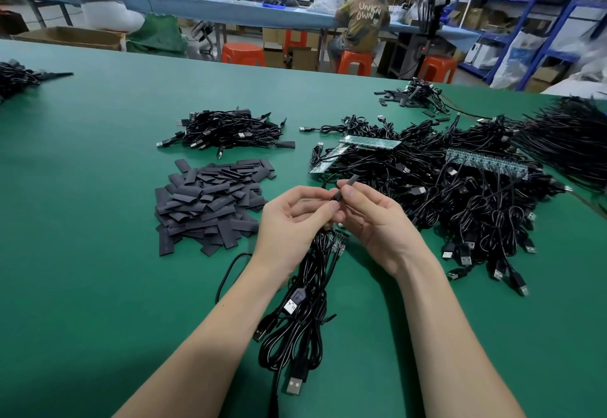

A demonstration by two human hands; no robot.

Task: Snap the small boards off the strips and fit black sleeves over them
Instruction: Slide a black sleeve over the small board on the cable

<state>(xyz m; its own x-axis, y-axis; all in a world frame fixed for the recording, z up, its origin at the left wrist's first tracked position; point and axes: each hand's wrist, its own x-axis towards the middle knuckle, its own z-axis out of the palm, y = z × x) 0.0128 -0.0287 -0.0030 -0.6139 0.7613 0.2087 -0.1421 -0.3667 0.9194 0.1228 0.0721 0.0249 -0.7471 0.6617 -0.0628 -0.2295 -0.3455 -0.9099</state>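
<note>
Right now a black sleeve [345,187] is held up over the green table [98,187], between the two hands. Its long axis runs on a slant — the far end tips up and away to the right, the near end drops toward the left hand [292,220]. The right hand [374,220] pinches it between thumb and forefinger around the middle, with the other fingers loosely curled below. The left hand's fingers are curled in too, their tips meeting the sleeve's lower end; it also holds a bunch of cables [302,302] that hang down from it onto the table toward the person, with plugs at the near end. Small boards [338,242] show just under the hands, at the top of that bunch — whether one is already inside the sleeve I cannot tell.

To the left of the hands lies a heap of flat black sleeves [210,201], and beyond it a smaller pile of cables [226,132]. To the right spreads a big tangle of cables [460,194] with strips of boards [368,143] lying on top, one more strip [486,163] further right. Across the room two people sit at a long blue bench [230,10], orange stools [243,53] beneath it.
</note>
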